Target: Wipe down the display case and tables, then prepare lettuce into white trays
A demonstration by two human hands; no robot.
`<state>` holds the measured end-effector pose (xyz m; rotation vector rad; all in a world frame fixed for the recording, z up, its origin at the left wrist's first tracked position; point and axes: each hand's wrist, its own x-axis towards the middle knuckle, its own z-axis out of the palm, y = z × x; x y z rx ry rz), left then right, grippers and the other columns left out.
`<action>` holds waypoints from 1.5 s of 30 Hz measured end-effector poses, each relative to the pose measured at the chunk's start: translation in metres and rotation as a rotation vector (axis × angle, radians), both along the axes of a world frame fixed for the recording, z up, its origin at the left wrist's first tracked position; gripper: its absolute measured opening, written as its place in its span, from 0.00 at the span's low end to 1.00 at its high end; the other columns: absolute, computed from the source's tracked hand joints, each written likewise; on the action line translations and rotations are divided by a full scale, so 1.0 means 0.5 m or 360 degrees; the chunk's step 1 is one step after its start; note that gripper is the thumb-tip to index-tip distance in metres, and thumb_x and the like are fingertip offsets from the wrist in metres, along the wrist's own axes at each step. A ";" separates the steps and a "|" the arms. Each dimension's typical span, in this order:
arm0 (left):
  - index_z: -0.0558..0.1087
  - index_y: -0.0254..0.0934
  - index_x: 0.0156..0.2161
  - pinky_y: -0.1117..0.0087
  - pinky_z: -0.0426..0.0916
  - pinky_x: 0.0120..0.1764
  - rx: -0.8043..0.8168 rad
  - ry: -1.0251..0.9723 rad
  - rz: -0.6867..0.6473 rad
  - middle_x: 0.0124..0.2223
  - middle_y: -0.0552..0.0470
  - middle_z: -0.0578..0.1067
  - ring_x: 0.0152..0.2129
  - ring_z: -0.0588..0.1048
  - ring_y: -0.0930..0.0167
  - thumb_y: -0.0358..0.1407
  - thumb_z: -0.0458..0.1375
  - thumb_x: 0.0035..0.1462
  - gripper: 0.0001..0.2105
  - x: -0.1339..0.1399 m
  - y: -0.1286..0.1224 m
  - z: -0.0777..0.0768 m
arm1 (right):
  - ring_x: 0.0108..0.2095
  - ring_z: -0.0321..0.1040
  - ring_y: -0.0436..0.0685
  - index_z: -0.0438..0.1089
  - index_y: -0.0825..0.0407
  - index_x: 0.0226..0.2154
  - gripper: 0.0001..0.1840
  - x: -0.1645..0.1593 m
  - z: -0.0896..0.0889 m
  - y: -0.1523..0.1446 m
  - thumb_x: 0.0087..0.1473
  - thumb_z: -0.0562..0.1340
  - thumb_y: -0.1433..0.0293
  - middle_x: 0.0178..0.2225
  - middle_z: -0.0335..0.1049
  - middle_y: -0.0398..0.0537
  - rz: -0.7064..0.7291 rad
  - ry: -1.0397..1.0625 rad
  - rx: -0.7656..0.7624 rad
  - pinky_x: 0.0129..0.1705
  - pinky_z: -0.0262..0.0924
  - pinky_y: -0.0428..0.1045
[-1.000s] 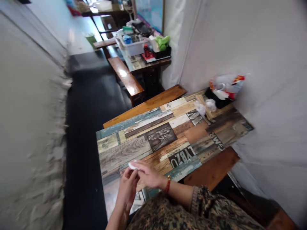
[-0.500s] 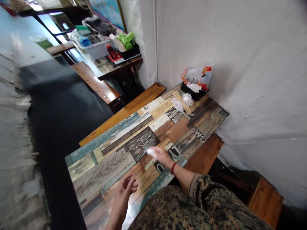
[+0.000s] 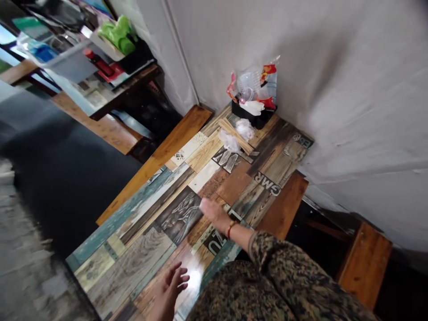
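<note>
My right hand (image 3: 216, 215), with a red band at its wrist, is low over the plank-patterned table (image 3: 220, 180), near the dark printed panel. Its fingers look closed and pressed down, slightly blurred. The white wad, like a tissue, seen in it earlier is hidden under the hand now; nothing white lies on the table beside it. My left hand (image 3: 172, 285) hovers above the table's near edge, its fingers loosely curled and apart, with nothing in them. Beyond my right hand lie a bundle of wooden chopsticks (image 3: 236, 135) and crumpled clear plastic (image 3: 245, 128).
At the wall end stands a black bin-like tray (image 3: 257, 119) holding a red and clear plastic packet (image 3: 267, 87). A wooden bench (image 3: 157, 162) runs along the far side, another (image 3: 284, 205) on the right. A second table at upper left bears a white tub (image 3: 75, 62) and red bottle (image 3: 98, 61).
The view has turned and moved in toward the table's wall end. My right hand has turned palm down, covering the white wad. My left hand stays open, lower in the picture.
</note>
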<state>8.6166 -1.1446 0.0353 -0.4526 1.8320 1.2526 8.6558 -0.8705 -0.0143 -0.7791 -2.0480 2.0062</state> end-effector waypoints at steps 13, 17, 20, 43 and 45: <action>0.74 0.35 0.43 0.64 0.73 0.33 0.0042 -0.0044 -0.0114 0.34 0.47 0.79 0.30 0.78 0.63 0.54 0.69 0.34 0.31 -0.023 0.005 -0.026 | 0.67 0.43 0.56 0.61 0.59 0.59 0.29 0.191 -0.047 0.322 0.57 0.44 0.79 0.62 0.59 0.58 -0.0711 -0.0301 0.0938 0.69 0.32 0.65; 0.74 0.36 0.42 0.65 0.72 0.33 0.0041 -0.0071 -0.0102 0.33 0.47 0.79 0.29 0.77 0.64 0.55 0.69 0.34 0.32 -0.027 0.029 -0.017 | 0.62 0.56 0.54 0.67 0.54 0.55 0.29 0.176 -0.085 0.148 0.55 0.47 0.81 0.57 0.67 0.53 -0.0261 -0.0193 0.1146 0.65 0.51 0.59; 0.74 0.35 0.41 0.66 0.71 0.31 0.0052 -0.0048 -0.0041 0.32 0.48 0.78 0.27 0.77 0.65 0.55 0.69 0.33 0.32 -0.032 0.039 -0.003 | 0.53 0.67 0.52 0.73 0.48 0.49 0.26 0.147 -0.084 0.096 0.54 0.49 0.79 0.49 0.75 0.47 -0.0090 -0.0111 0.1194 0.58 0.62 0.55; 0.73 0.35 0.41 0.70 0.68 0.30 0.0116 -0.0079 0.0604 0.32 0.50 0.76 0.26 0.75 0.70 0.51 0.67 0.41 0.26 0.081 -0.117 -0.022 | 0.49 0.61 0.63 0.74 0.58 0.45 0.21 -0.151 -0.102 0.177 0.56 0.49 0.76 0.46 0.66 0.61 0.0071 -0.0112 0.1263 0.56 0.55 0.62; 0.73 0.35 0.41 0.71 0.68 0.29 0.0094 -0.0121 0.0720 0.32 0.50 0.76 0.25 0.76 0.71 0.51 0.68 0.40 0.26 0.104 -0.148 -0.038 | 0.50 0.60 0.65 0.72 0.59 0.47 0.23 -0.190 -0.111 0.201 0.56 0.48 0.77 0.47 0.65 0.62 0.0071 -0.0151 0.1314 0.57 0.52 0.64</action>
